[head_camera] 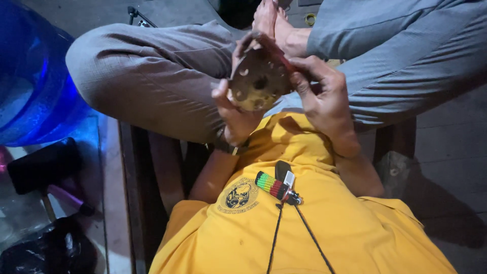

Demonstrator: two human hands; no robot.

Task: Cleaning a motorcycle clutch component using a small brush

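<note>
Gripped by two hands, one round perforated metal disc [258, 81] is held above the crossed grey-trousered legs [152, 76]. The left hand [234, 114] is curled under its lower edge; the right hand [324, 99] is closed on its right rim, fingers bent.

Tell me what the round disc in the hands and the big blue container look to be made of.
Round disc, held by the left hand and right hand: probably metal, dull brown and mottled like rust or grime, with a centre hole and smaller ones. Blue container: likely translucent plastic, glossy, light glowing through it.
</note>
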